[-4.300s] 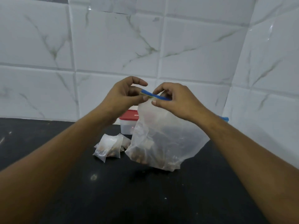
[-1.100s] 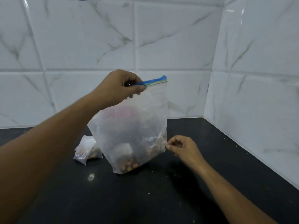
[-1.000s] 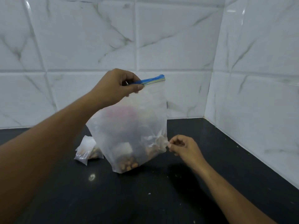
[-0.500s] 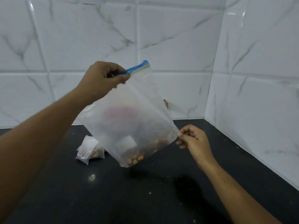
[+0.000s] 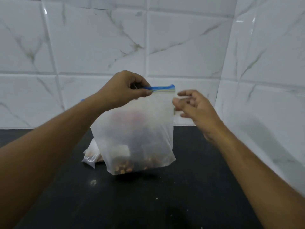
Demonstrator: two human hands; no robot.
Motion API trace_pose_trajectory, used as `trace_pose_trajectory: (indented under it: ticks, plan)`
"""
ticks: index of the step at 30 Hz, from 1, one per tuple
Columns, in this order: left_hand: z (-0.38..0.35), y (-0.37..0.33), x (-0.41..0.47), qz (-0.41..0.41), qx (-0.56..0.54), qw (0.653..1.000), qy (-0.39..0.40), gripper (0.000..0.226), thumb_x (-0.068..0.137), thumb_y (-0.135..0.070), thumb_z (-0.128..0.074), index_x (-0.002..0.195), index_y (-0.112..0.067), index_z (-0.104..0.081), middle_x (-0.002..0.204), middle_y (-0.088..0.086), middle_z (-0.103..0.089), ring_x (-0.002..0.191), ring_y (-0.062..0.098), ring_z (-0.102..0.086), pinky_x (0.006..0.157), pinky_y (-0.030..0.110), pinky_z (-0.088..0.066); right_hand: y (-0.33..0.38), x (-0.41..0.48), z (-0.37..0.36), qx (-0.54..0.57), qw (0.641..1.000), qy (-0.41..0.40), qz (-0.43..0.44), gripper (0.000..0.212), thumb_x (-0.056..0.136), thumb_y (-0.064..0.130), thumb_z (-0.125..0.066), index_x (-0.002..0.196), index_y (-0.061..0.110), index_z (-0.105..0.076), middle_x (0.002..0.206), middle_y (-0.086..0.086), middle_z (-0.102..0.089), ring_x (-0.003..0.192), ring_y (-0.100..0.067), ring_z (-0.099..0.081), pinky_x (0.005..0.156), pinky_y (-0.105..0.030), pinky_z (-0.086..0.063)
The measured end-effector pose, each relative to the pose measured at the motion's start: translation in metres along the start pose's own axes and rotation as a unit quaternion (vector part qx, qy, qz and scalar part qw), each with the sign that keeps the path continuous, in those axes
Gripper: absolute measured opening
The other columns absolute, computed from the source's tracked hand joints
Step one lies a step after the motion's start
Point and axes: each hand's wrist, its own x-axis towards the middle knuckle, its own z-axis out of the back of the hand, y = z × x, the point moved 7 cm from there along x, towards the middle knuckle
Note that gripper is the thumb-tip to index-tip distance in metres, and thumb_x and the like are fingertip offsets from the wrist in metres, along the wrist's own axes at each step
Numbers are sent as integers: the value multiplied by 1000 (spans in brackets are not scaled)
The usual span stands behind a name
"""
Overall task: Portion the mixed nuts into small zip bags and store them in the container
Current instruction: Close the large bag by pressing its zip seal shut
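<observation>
A large clear zip bag (image 5: 140, 129) with a blue zip strip hangs upright just above the black counter (image 5: 148, 195), mixed nuts lying in its bottom. My left hand (image 5: 125, 90) pinches the left end of the zip strip. My right hand (image 5: 193, 104) is blurred beside the bag's upper right edge, fingers loosely spread, holding nothing. A small filled zip bag (image 5: 92, 154) lies on the counter behind the big bag's lower left. A red shape shows dimly through the big bag; the container is otherwise hidden.
White marble-patterned tiles form the back wall (image 5: 148, 47) and the right wall (image 5: 264, 80), meeting in a corner at the right. A small blue item (image 5: 82, 100) peeks out above my left forearm.
The bag swung back from tilted to hanging upright and moved right. My right hand let go of its bottom corner and rose to the upper right edge.
</observation>
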Motion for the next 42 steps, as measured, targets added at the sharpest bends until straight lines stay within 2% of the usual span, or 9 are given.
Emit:
trace_pose_trajectory:
  ticks: [2,7,13,18,21,26,29,35,42]
  plan:
    - [-7,-11,-1,-21,11,1000,14,10,89,-33,-79,96,-27,-79,81,-3,-76,76,21,-69,78,46,-58,30,11,-10,-15,999,21,29,37,87,44,-82,116,27,-67,105,2,-77,94,-10,-75,79,-24,-60]
    - [-2,-10,-7,-14,36,998,50,15,84,-34,-84,97,-28,-78,78,-8,-76,74,14,-70,77,38,-58,53,28,-20,-81,992,48,86,3,93,12,-77,92,9,-76,81,1,-75,73,-14,-73,71,-18,-54]
    - [25,23,-24,19,105,990,92,10,85,-30,-83,93,-34,-79,76,-15,-73,72,6,-64,71,23,-47,44,34,-2,-120,985,51,115,7,91,8,-78,88,12,-75,74,2,-73,67,-15,-70,70,-19,-50]
    - [37,31,-30,25,96,993,64,6,88,-31,-81,92,-35,-80,77,-8,-74,77,16,-68,80,40,-56,50,34,-6,-186,967,157,70,16,91,17,-80,106,19,-74,83,-3,-73,75,-19,-71,82,-37,-53]
    - [32,20,-28,1,73,996,57,6,89,-30,-79,95,-32,-80,81,-2,-75,75,16,-69,80,41,-58,57,34,-19,-271,934,224,66,8,92,25,-80,100,26,-79,81,-2,-75,76,-22,-71,79,-37,-51]
    - [35,22,-22,-17,192,979,72,17,88,-28,-80,104,-29,-77,86,-11,-73,84,9,-67,82,36,-57,70,47,1,-343,921,159,90,4,93,21,-78,91,24,-79,69,9,-73,59,-1,-61,62,-24,-46]
    - [32,33,-14,1,215,975,60,12,89,-28,-79,101,-28,-80,84,-13,-72,84,10,-66,83,38,-56,56,54,12,-368,916,149,61,4,93,19,-78,90,22,-78,67,12,-72,57,2,-62,62,-27,-47]
    - [8,48,17,42,265,963,-36,11,92,-37,-74,101,-34,-79,93,-12,-68,86,17,-59,67,30,-42,23,75,17,-438,897,39,45,11,92,19,-75,87,28,-73,91,6,-72,85,-20,-68,72,-33,-51]
    - [6,46,24,34,193,970,-145,14,97,-25,-68,105,-24,-80,89,-8,-64,84,16,-58,68,30,-40,30,64,27,-430,889,-94,123,10,98,17,-67,100,19,-77,97,1,-72,84,-21,-64,68,-29,-42]
